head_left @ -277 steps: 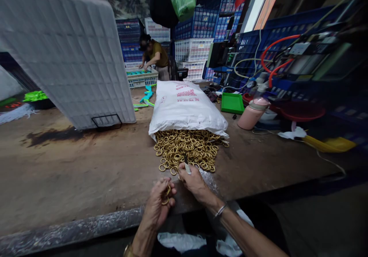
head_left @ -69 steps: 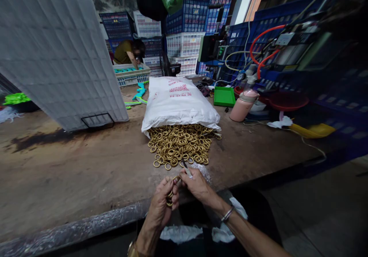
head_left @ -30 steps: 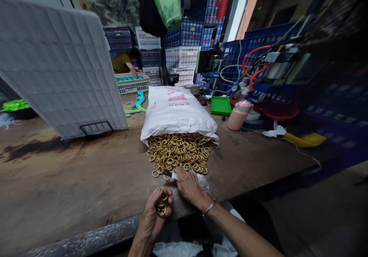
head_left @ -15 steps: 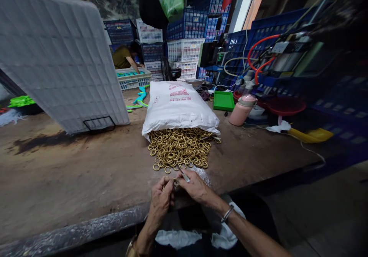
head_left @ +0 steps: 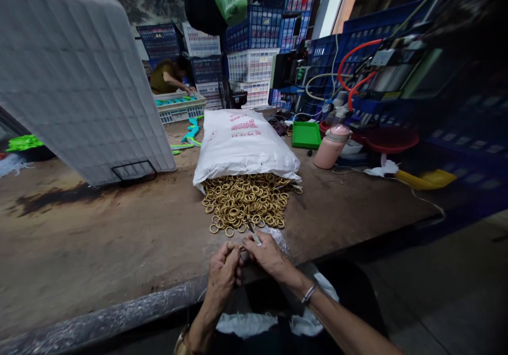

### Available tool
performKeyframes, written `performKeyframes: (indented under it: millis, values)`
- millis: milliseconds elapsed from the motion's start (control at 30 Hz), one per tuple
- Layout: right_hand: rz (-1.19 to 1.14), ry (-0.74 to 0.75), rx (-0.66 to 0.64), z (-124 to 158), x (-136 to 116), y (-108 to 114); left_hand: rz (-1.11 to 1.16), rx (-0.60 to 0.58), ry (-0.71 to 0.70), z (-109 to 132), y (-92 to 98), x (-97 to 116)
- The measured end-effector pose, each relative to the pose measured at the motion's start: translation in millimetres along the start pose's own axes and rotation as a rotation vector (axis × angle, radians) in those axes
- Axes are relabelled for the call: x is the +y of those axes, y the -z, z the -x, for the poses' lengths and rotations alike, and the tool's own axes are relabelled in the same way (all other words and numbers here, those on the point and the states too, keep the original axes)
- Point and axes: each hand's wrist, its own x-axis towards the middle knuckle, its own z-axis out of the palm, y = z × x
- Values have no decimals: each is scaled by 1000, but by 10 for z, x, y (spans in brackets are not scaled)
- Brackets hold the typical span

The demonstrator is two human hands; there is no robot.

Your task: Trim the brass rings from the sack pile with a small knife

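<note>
At the near table edge, in front of the open mouth of the white sack [head_left: 244,143], both hands meet.

Left hand [head_left: 223,271]: closed, fingertips pinched toward the right hand. A small item sits between the two hands. It is too small to identify with certainty but is judged to be a single ring.

Right hand [head_left: 266,255]: closed around a slim tool [head_left: 254,235], with its dark tip pointing toward the sack.

Step in hand, as judged: one ring is being worked with the tool, piece by piece. The next move calls for a steady left-hand pinch and a controlled tool tip. A fresh ring should then be lifted from the heap's near edge without scattering others.

Rings [head_left: 244,204]: a heap spilling from the sack's mouth onto the table [head_left: 99,238], lying between sack and hands. They are dull brass-yellow, uniform and loosely overlapped, with a few strays on the side nearest the hands.

Right of the sack stand a green tray [head_left: 306,134] and a pink bottle [head_left: 331,147]. Left of it leans a white grid panel [head_left: 79,80]. Beyond it, another person [head_left: 166,77] bends over a crate.
</note>
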Motion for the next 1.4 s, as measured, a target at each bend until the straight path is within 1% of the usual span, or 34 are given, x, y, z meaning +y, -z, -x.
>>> performKeyframes:
  millis: [67, 133, 267, 333, 400, 467, 500, 600, 667, 933, 1033, 1100, 1200, 1300, 1400]
  values:
    - [81, 60, 36, 0, -32, 4, -18, -25, 3, -2, 13, -6]
    - [122, 89, 50, 0, -39, -1, -12, -60, 20, 3, 24, -14]
    - [109, 81, 10, -3, 2, -10, 74, -141, 61, 24, 31, -40]
    - [109, 71, -2, -6, 35, -5, 124, -155, 58, 28, 31, -57]
    - [173, 78, 33, -2, 70, 6, 162, -140, 56, 26, 31, -73]
    - [300, 115, 60, 17, 104, 19, 189, -117, 53, 20, 32, -84]
    - [370, 142, 50, 33, 117, 25, 197, -105, 50, 17, 33, -86]
    - [537, 217, -55, 90, 140, 35, 186, -91, 32, 12, 31, -82]
    - [623, 248, -93, 118, 148, 32, 163, -89, 23, 12, 29, -78]
    - [819, 287, -108, 162, 192, 16, 53, -61, -14, -6, 58, -132]
    - [907, 276, -90, 165, 203, 43, 38, -63, -16, 22, 70, -137]
    - [974, 226, -51, 130, 204, 75, 72, -84, -1, 64, 65, -111]
    - [1024, 168, 9, 30, 188, 120, 210, -129, 40, 127, 49, -43]
    - [1002, 210, 44, -77, 148, 104, 350, -149, 71, 142, 51, 7]
    - [977, 240, 73, -167, 114, 15, 425, -152, 81, 118, 87, 11]
